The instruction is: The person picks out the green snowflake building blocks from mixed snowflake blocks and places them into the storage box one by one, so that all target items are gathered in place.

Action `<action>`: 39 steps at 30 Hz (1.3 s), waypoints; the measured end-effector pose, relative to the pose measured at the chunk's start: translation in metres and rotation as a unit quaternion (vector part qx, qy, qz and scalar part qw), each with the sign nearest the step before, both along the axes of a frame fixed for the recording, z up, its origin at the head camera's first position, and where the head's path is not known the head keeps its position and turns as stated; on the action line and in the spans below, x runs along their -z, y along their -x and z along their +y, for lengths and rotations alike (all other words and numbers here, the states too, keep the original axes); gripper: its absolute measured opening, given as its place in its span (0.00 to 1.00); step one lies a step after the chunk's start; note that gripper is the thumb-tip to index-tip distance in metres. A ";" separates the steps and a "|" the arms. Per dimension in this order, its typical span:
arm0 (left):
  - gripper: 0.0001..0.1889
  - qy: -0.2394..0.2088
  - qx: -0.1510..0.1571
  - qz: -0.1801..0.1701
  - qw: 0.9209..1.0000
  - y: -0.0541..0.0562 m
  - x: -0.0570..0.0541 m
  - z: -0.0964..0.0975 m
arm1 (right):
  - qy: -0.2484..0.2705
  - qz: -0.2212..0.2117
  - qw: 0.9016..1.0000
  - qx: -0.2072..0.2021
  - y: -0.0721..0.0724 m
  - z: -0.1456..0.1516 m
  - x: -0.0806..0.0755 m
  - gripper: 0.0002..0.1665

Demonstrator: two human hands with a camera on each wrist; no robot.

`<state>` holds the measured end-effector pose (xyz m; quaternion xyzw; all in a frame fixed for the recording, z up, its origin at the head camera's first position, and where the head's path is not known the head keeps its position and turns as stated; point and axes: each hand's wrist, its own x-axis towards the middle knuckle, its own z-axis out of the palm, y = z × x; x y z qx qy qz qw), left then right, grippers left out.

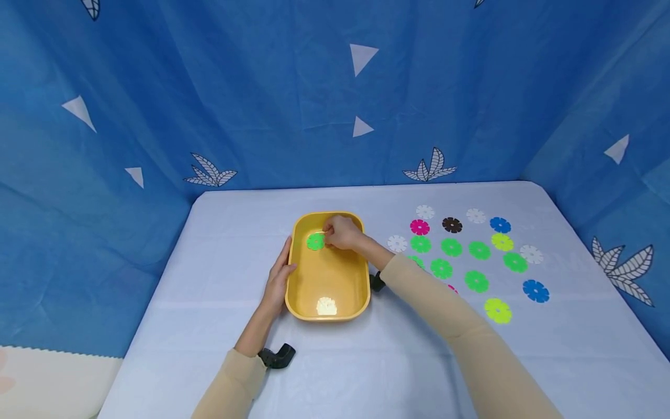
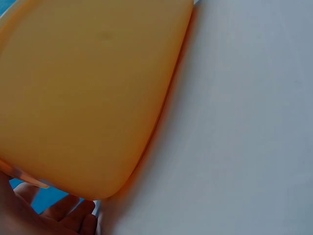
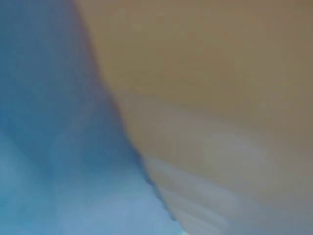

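A deep yellow tray point(image 1: 327, 279) with rounded corners is on the white table. My left hand point(image 1: 277, 279) grips its left side, thumb over the rim and fingers along the outer wall. In the left wrist view the tray's outer surface point(image 2: 93, 98) fills much of the picture, with that hand's fingers point(image 2: 73, 213) at its lower edge. Inside the tray's far half, my right hand point(image 1: 342, 233) has its fingertips drawn together at the right edge of a green flower-shaped disc point(image 1: 316, 241). The right wrist view is blurred.
Several flower-shaped discs lie spread to the right of the tray: green point(image 1: 477, 281), white point(image 1: 425, 212), pink point(image 1: 420, 227), brown point(image 1: 452, 225), blue point(image 1: 536, 291) and yellow point(image 1: 498, 311). My right forearm point(image 1: 445, 308) covers some. A blue patterned curtain point(image 1: 293, 105) hangs behind the table point(image 1: 230, 233).
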<state>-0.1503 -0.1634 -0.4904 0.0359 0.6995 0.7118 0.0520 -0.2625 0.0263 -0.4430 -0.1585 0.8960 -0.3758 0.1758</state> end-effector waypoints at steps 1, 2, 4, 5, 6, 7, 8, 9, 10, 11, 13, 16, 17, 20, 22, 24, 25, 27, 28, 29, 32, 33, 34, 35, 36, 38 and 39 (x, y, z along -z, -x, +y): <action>0.33 0.000 0.000 -0.001 1.000 0.000 0.000 0.000 | -0.005 0.009 1.000 -0.007 -0.001 0.002 -0.003 0.19; 0.33 0.001 -0.001 -0.003 1.000 0.001 0.000 0.000 | -0.005 0.015 1.000 -0.015 -0.002 0.004 -0.006 0.19; 0.33 0.003 -0.002 -0.004 1.000 0.001 0.001 -0.001 | 0.002 0.020 0.999 -0.029 -0.006 0.009 -0.016 0.20; 0.33 0.004 -0.003 -0.004 1.000 0.002 0.001 -0.001 | 0.012 0.016 0.999 -0.033 -0.007 0.012 -0.022 0.20; 0.33 0.005 -0.003 -0.004 1.000 0.002 0.002 -0.001 | 0.020 0.012 0.999 -0.037 -0.010 0.015 -0.027 0.21; 0.33 0.006 -0.006 -0.006 1.000 0.003 0.002 -0.002 | 0.029 0.008 0.999 -0.039 -0.011 0.019 -0.032 0.21; 0.33 0.007 -0.006 -0.005 1.000 0.003 0.002 -0.002 | 0.038 0.002 0.999 -0.039 -0.014 0.024 -0.038 0.21; 0.33 0.006 -0.007 -0.005 1.000 0.003 0.002 -0.002 | 0.043 -0.004 0.998 -0.035 -0.016 0.029 -0.043 0.21; 0.33 0.006 -0.008 -0.004 1.000 0.003 0.001 -0.002 | 0.043 -0.003 0.999 -0.032 -0.019 0.035 -0.046 0.22; 0.33 0.005 -0.008 -0.005 1.000 0.003 0.001 -0.002 | 0.042 -0.002 0.999 -0.027 -0.023 0.041 -0.049 0.22; 0.33 0.002 -0.008 -0.004 1.000 0.002 0.001 -0.003 | 0.028 0.008 1.000 -0.011 -0.032 0.057 -0.052 0.22; 0.33 -0.002 -0.009 0.000 1.000 0.001 0.001 -0.002 | 0.002 0.022 1.000 0.020 -0.049 0.084 -0.050 0.22; 0.33 -0.003 -0.009 0.001 1.000 0.000 0.002 -0.002 | -0.003 0.024 0.999 0.032 -0.055 0.094 -0.048 0.22; 0.32 -0.002 -0.006 -0.002 1.000 -0.001 0.004 -0.001 | -0.011 0.029 0.998 0.062 -0.074 0.131 -0.036 0.21; 0.32 -0.001 -0.004 -0.008 1.000 -0.002 0.006 -0.001 | -0.010 0.029 0.996 0.079 -0.086 0.159 -0.029 0.22; 0.32 0.002 -0.001 -0.008 1.000 -0.004 0.006 0.000 | -0.008 0.027 0.995 0.094 -0.096 0.186 -0.024 0.24; 0.32 0.003 -0.003 -0.007 1.000 -0.004 0.006 0.000 | -0.009 0.026 0.995 0.101 -0.101 0.198 -0.024 0.25; 0.32 0.001 -0.006 -0.005 1.000 -0.004 0.005 0.001 | -0.015 0.020 0.992 0.121 -0.108 0.221 -0.026 0.27; 0.32 0.001 -0.008 -0.004 1.000 -0.004 0.005 0.001 | -0.020 0.020 0.991 0.130 -0.112 0.231 -0.027 0.28; 0.32 0.001 -0.007 -0.001 1.000 -0.004 0.004 0.001 | -0.027 0.019 0.990 0.139 -0.115 0.240 -0.029 0.29; 0.32 0.001 -0.008 -0.002 1.000 -0.003 0.003 0.000 | -0.042 0.018 0.986 0.163 -0.122 0.264 -0.031 0.32; 0.32 0.003 -0.006 0.000 1.000 -0.003 0.002 0.000 | -0.045 0.017 0.985 0.168 -0.123 0.270 -0.031 0.33; 0.32 0.003 -0.007 0.000 1.000 -0.003 0.002 0.000 | -0.048 0.014 0.984 0.172 -0.125 0.276 -0.030 0.34; 0.32 0.004 -0.007 -0.001 1.000 -0.002 0.002 0.000 | -0.050 0.010 0.983 0.176 -0.126 0.281 -0.029 0.35; 0.32 0.003 -0.007 -0.002 1.000 -0.002 0.002 0.000 | -0.049 0.006 0.983 0.179 -0.127 0.286 -0.027 0.37; 0.32 0.002 -0.006 0.000 1.000 -0.001 0.001 0.000 | -0.050 -0.007 0.982 0.183 -0.129 0.294 -0.022 0.39; 0.32 0.001 -0.003 0.001 1.000 -0.001 0.001 0.001 | -0.049 -0.012 0.982 0.183 -0.129 0.297 -0.019 0.39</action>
